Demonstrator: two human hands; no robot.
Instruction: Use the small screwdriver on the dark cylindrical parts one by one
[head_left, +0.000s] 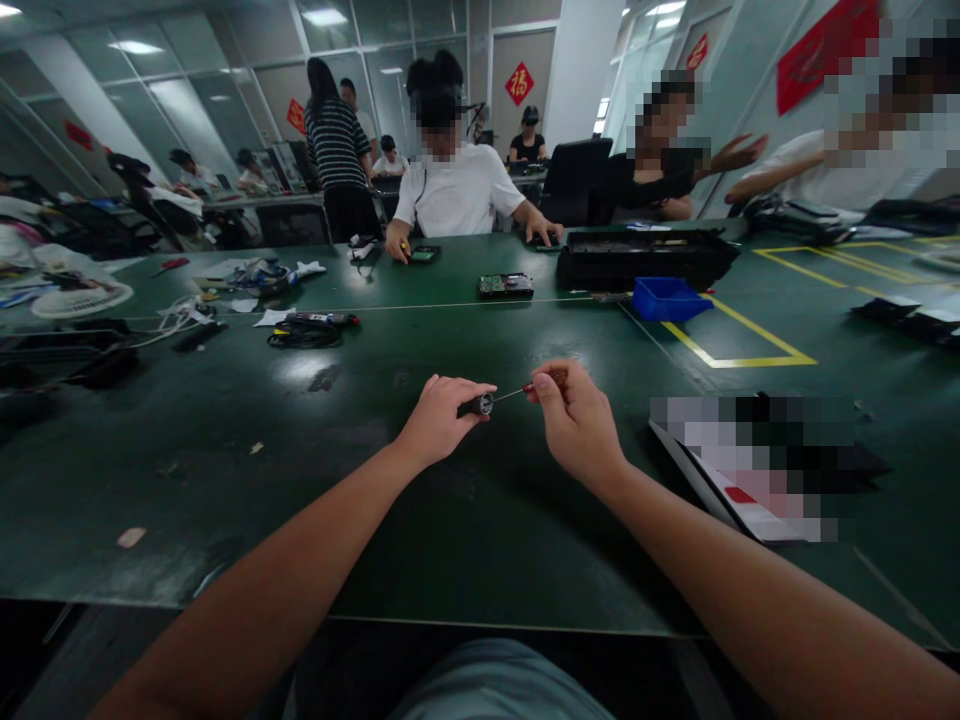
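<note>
Head view, ctr of frame: L hand (441, 418) fingers gripping small black cylinder (481, 404); R hand (579, 422) fingers closed round screwdriver (529, 388), tip by cylinder's end, contact unclear; prob. mid-job, no part visibly off; amt left can't tell.

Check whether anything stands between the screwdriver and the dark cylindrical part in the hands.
Nothing visible does: the screwdriver in the right hand points at the end face of the dark cylindrical part in the left hand. Whether its tip touches is too small to tell.
</note>
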